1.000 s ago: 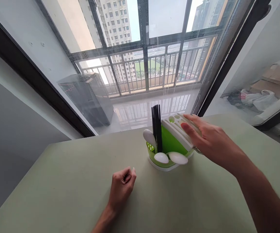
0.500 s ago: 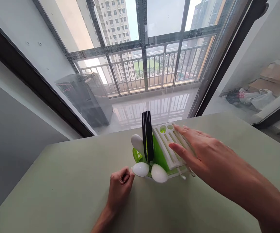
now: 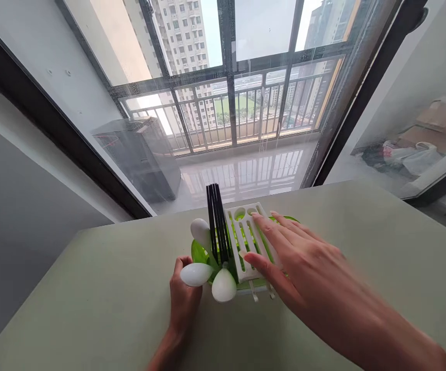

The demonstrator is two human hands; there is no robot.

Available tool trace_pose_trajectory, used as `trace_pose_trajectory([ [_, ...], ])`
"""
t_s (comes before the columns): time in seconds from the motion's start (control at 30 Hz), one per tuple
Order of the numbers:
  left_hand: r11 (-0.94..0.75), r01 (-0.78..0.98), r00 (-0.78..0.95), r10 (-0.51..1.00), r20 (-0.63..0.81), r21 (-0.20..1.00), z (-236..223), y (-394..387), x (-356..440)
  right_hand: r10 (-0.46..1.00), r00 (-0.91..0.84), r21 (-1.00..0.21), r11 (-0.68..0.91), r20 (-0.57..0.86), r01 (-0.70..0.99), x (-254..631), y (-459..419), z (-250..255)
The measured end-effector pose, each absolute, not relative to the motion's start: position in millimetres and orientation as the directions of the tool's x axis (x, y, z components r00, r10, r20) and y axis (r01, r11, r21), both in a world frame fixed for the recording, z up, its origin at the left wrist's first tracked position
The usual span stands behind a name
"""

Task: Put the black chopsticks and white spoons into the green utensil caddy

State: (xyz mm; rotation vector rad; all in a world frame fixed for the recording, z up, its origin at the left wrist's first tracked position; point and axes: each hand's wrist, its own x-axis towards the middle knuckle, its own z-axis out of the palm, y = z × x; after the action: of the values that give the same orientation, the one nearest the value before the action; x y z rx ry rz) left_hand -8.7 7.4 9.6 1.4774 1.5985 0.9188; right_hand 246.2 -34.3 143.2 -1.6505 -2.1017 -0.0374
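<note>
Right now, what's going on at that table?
A person's right hand lies over the white slotted top of a green utensil holder. Their left hand is at the holder's left side, by the white spoons. The spoons and black chopsticks stand in the holder, on the pale green table.

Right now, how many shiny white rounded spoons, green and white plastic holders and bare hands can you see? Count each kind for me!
Shiny white rounded spoons: 3
Green and white plastic holder: 1
Bare hands: 2
Total: 6
</note>
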Motion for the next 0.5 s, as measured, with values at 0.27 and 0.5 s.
trace_pose_trajectory([
  [0.27,0.067,0.400,-0.161,0.987,-0.002,0.914,8,9,-3,0.946,-0.148,-0.306,0.238,0.289,0.922,239,-36,148],
  [0.5,0.116,0.363,-0.199,0.979,-0.045,0.925,12,8,0,0.976,-0.168,-0.395,0.210,0.138,0.894,233,-32,151],
])
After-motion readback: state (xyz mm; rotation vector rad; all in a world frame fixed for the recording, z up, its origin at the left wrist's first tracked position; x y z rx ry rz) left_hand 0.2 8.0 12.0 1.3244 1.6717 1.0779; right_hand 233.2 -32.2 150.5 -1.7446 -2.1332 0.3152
